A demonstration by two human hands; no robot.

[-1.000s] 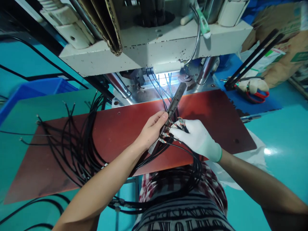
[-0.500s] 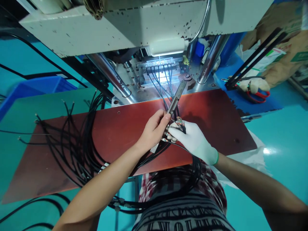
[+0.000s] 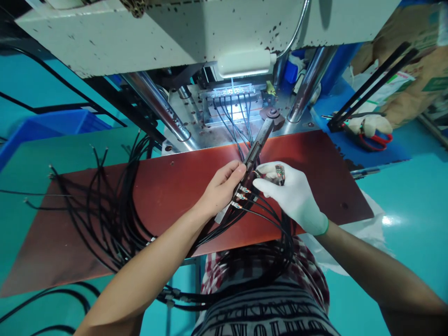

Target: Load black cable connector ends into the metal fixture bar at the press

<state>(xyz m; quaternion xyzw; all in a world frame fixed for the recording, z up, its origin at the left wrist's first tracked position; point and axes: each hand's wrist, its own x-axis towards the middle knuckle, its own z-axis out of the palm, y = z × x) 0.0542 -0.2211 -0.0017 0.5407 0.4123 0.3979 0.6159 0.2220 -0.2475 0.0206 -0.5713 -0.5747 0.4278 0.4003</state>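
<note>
My bare left hand (image 3: 221, 188) grips a long dark metal fixture bar (image 3: 258, 140) that slants up toward the machine. Several black cables (image 3: 259, 214) with small metal connector ends sit in the bar's lower part next to my thumb. My right hand (image 3: 290, 193), in a white glove, pinches connector ends between its fingertips just right of the bar. The cables loop down over the red-brown board (image 3: 168, 196) to my lap.
A press machine (image 3: 196, 32) with steel columns overhangs the lit mould (image 3: 233, 100), where several cables are seated. A bundle of black cables (image 3: 105, 205) lies on the board's left. A blue bin (image 3: 52, 128) stands far left; red-handled scissors (image 3: 376, 135) far right.
My gloved right hand has lifted up and to the right with connector ends in its fingertips. The left hand keeps its hold on the bar. The view tilted slightly upward.
</note>
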